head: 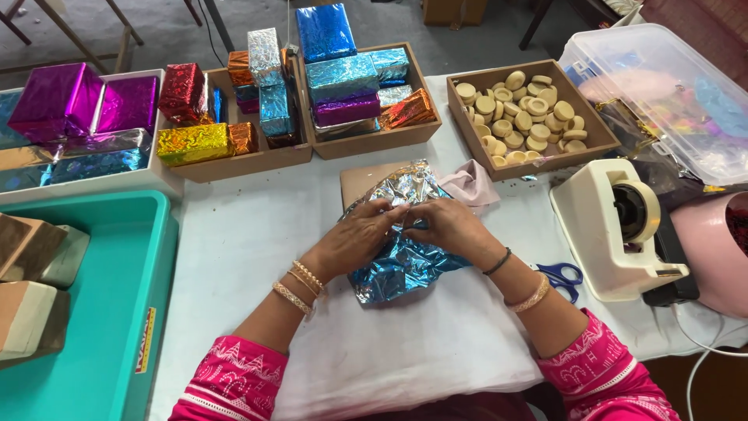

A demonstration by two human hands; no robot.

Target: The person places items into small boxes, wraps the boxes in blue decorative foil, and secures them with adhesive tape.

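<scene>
A crinkled sheet of shiny blue and silver foil wrapping paper (401, 261) is gripped by both hands at the middle of the white-covered table (257, 226). Its upper fold is pinched between the fingers of the left hand (358, 238), and the same fold is pinched just beside it by the right hand (448, 228), so that the fingertips of the two hands almost meet above the sheet. What lies inside the foil cannot be made out. A flat brown cardboard piece (362, 181) is seen partly under the far edge of the foil, and a small pale pink cloth (471, 183) is lying just right of it.

Beyond the foil, two brown wooden trays (366, 140) filled with foil-wrapped boxes in blue, silver, red, gold, orange and purple are set side by side. To the right of those, a third wooden tray holding round pale discs (522, 117) is placed. A cream-coloured tape dispenser (615, 230) stands well right of the foil, with blue-handled scissors (561, 277) between it and the right forearm. A clear plastic lidded box (662, 93) is found behind the dispenser. Far left of the foil, a turquoise plastic tub (109, 312) containing brown blocks is seen.
</scene>
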